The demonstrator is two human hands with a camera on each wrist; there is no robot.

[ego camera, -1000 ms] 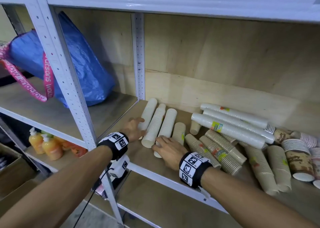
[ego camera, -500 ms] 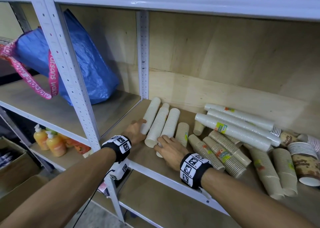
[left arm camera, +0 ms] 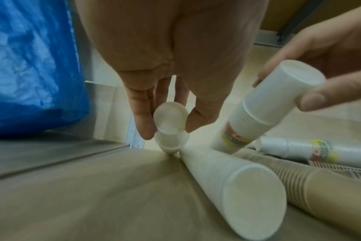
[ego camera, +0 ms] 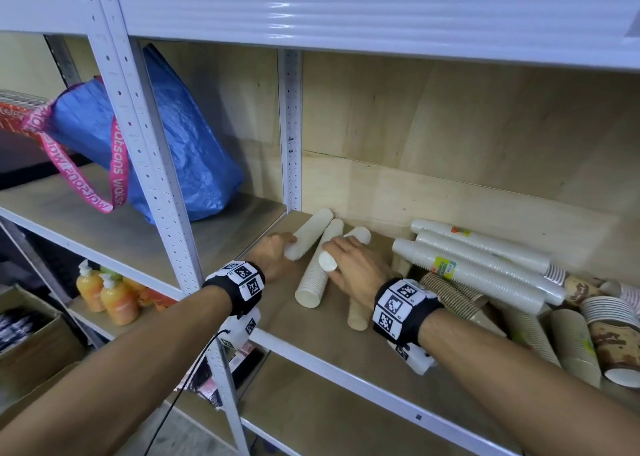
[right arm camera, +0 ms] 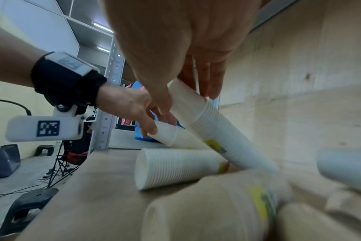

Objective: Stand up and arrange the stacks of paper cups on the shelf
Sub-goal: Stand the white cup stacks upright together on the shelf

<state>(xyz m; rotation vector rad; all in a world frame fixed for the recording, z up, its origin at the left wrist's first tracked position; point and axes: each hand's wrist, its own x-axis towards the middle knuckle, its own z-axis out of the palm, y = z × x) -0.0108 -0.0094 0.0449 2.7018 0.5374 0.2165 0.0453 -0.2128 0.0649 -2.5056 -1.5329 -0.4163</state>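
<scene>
Left hand [ego camera: 273,256]: pinching near end of left stack [ego camera: 308,235], fingers and thumb round its closed base; far end down on shelf [ego camera: 284,320] near rear post [ego camera: 290,137].
Right hand [ego camera: 356,265]: gripping raised end of right stack [right arm camera: 216,127], thumb one side, fingers the other; far end low among the other cups.
Middle stack [ego camera: 317,265]: flat on shelf between the hands, untouched.
Risk, slip: likely telescoping of nested cups if lifted by the end cup alone.
Risk, knock: right stack crossing close above middle stack; possible roll toward front edge.
Risk, pile: brown stacks [ego camera: 450,299] just beside right wrist, easily nudged.
Head view only: whole pile, long white sleeves [ego camera: 485,265], blue bag [ego camera: 187,150] in next bay.
Left wrist only: thumb-and-finger pinch on base, yellow label [left arm camera: 233,138] on right stack.
Right wrist only: steep tilt of right stack, both hands side on.
</scene>
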